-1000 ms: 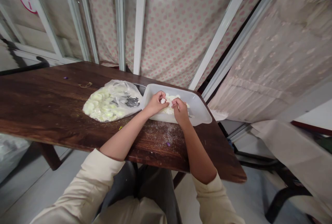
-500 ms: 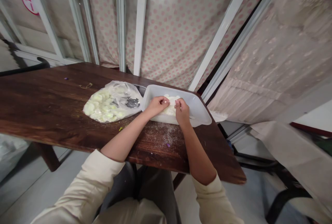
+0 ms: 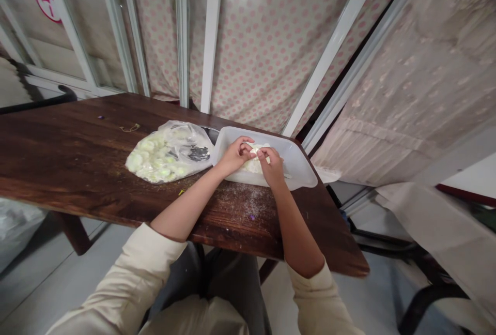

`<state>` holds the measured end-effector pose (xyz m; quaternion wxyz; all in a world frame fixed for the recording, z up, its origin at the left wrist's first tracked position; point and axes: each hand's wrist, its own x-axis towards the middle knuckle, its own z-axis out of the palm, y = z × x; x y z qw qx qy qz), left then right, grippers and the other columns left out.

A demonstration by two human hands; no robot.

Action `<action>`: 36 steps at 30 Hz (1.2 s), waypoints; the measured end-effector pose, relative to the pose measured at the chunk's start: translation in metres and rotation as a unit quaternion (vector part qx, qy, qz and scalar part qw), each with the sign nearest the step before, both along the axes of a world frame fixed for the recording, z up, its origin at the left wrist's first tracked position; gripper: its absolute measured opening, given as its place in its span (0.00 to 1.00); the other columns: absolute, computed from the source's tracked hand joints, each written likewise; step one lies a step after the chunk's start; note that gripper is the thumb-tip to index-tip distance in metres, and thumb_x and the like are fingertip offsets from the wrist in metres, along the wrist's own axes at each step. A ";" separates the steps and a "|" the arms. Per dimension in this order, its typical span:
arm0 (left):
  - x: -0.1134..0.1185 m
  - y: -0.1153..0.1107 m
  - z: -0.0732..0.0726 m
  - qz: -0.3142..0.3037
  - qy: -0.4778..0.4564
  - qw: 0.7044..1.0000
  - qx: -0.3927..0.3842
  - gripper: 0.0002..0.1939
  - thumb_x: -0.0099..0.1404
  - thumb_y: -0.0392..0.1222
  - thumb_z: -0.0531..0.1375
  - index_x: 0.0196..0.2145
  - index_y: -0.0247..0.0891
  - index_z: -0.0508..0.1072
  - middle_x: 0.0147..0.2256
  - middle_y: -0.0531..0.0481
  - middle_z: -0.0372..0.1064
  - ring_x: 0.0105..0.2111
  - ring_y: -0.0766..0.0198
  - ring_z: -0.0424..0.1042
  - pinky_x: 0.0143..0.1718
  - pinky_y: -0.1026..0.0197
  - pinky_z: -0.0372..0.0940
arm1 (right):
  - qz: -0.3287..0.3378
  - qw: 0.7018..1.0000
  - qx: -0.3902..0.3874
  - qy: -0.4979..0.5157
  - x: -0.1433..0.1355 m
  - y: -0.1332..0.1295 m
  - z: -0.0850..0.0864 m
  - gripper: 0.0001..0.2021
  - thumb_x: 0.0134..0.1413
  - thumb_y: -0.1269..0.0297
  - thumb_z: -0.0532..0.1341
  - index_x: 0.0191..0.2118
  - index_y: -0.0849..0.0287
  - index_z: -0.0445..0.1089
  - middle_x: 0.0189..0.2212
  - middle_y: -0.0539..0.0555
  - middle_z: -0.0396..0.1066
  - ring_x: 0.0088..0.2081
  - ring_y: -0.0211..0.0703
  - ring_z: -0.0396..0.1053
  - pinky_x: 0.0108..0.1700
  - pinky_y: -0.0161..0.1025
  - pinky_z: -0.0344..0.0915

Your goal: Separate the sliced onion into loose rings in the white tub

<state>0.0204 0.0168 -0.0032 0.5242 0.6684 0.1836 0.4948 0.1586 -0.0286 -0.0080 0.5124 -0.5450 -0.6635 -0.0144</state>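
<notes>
Over a white plastic tray (image 3: 300,167), my left hand (image 3: 235,156) and my right hand (image 3: 272,166) meet with thumbs and forefingers nearly touching. Both are closed in a pinch on a small white piece (image 3: 255,152), whose kind is too small to tell. Beneath the fingers, a heap of white, flat-looking pieces (image 3: 251,166) lies in the tray, partly hidden by my hands. Left of the tray, a clear plastic bag (image 3: 186,136) lies on its side, holding many pale green and white round slices (image 3: 149,156).
The dark wooden table (image 3: 77,159) has white powder (image 3: 248,203) scattered in front of the tray. A loose string (image 3: 129,128) and small purple scraps lie on it. Curtained glass panels (image 3: 267,56) stand behind, and a black-framed chair (image 3: 430,293) is at the right.
My right hand has moved left, toward my left hand, and the fingertips now come together over the heap. The left fingers have lifted and curled a little. Tray and bag stay put.
</notes>
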 end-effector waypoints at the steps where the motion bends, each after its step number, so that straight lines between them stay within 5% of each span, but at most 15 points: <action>1: 0.000 0.000 0.000 -0.002 0.008 1.000 0.010 0.18 0.52 0.39 0.61 0.41 0.36 0.62 0.24 0.57 0.60 0.24 0.73 0.60 0.28 0.68 0.56 | 0.015 1.000 -0.003 0.008 0.000 0.000 0.001 0.11 0.53 0.55 0.53 0.30 0.58 0.64 0.30 0.51 0.66 0.35 0.40 0.62 0.43 0.39 0.55; 13: -0.002 0.003 -0.003 0.031 0.130 0.990 0.037 0.17 0.53 0.51 0.59 0.32 0.34 0.69 0.25 0.53 0.61 0.24 0.71 0.57 0.26 0.67 0.54 | 0.024 0.999 -0.010 0.043 -0.001 -0.004 0.003 0.13 0.52 0.57 0.53 0.23 0.58 0.61 0.22 0.46 0.63 0.27 0.36 0.59 0.36 0.36 0.54; 29: -0.002 0.002 -0.002 0.016 0.174 0.984 0.030 0.16 0.58 0.50 0.54 0.21 0.35 0.62 0.19 0.55 0.56 0.20 0.71 0.54 0.23 0.66 0.51 | -0.111 0.990 0.019 -0.085 -0.008 -0.007 -0.004 0.15 0.58 0.59 0.49 0.24 0.58 0.63 0.24 0.50 0.65 0.33 0.40 0.60 0.40 0.39 0.46; 36: -0.003 0.002 -0.002 0.038 0.147 0.988 0.028 0.17 0.57 0.53 0.54 0.22 0.36 0.61 0.20 0.55 0.55 0.21 0.71 0.54 0.23 0.66 0.50 | -0.164 0.986 0.002 0.029 -0.003 -0.003 -0.005 0.13 0.57 0.58 0.50 0.26 0.58 0.61 0.24 0.48 0.63 0.29 0.39 0.58 0.38 0.38 0.49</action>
